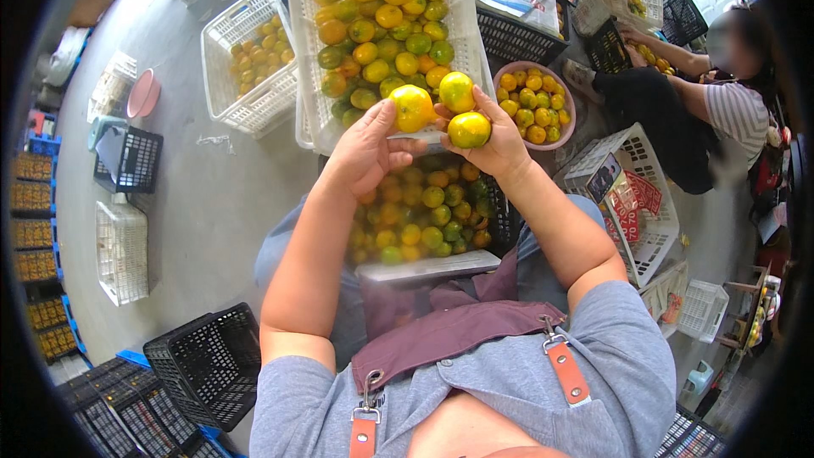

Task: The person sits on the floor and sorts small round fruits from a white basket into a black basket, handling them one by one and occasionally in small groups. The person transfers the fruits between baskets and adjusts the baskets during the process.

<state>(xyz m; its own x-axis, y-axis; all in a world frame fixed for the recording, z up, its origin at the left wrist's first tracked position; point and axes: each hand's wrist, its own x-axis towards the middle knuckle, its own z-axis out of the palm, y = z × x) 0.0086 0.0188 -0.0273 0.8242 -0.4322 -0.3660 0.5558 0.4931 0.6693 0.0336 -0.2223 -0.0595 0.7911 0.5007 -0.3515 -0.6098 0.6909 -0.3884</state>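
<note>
My left hand (375, 149) grips a yellow citrus fruit (410, 108) between thumb and fingers. In my right hand (499, 140) are two more, a yellow-green citrus fruit (456, 92) above and another citrus fruit (469, 130) below it. Both hands are close together over the near edge of a white plastic crate (461, 19), which holds many green, yellow and orange citrus fruits (388, 16). Below my forearms, between my knees, a black plastic crate (502, 203) holds more such fruits (439, 203), partly hidden by my hands.
Left of the white crate stands another white crate (219, 44) with fruit. A pink basin (566, 137) of citrus is on the right, near a seated person (731, 95) whose hand reaches into a crate. A white basket (658, 235) holds red printed sheets. A black crate (165, 375) sits lower left.
</note>
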